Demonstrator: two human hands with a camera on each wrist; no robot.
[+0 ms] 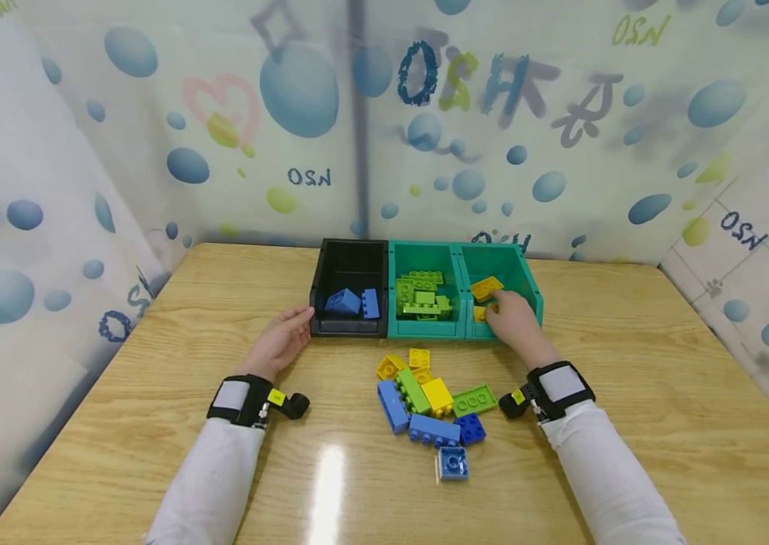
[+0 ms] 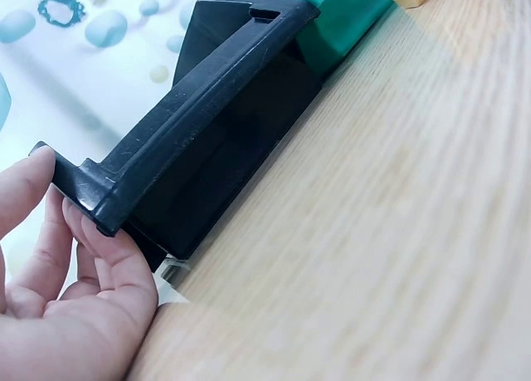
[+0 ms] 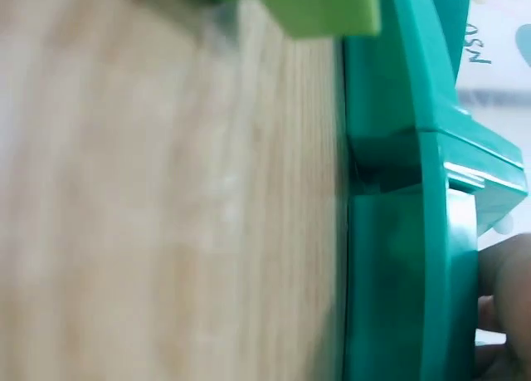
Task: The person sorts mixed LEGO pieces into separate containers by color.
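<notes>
My left hand [image 1: 280, 342] grips the front left corner of the black bin [image 2: 207, 107], thumb on the rim and fingers curled below it. Two blue blocks [image 1: 343, 302] lie in that bin. My right hand [image 1: 518, 322] reaches over the front wall into the right green bin [image 1: 526, 280], fingers down among yellow blocks [image 1: 487, 288]. In the right wrist view the bin's wall hides most of those fingers, and I cannot tell whether they pinch a block. The middle green bin [image 1: 425, 328] holds several light green blocks [image 1: 423, 297].
On the wooden table [image 1: 173, 401], in front of the bins, lies a loose group of yellow blocks [image 1: 437, 397], green blocks [image 1: 474, 400] and blue blocks [image 1: 434, 430]. A small blue block [image 1: 453, 463] sits nearest me. A patterned curtain [image 1: 275, 204] hangs behind the table.
</notes>
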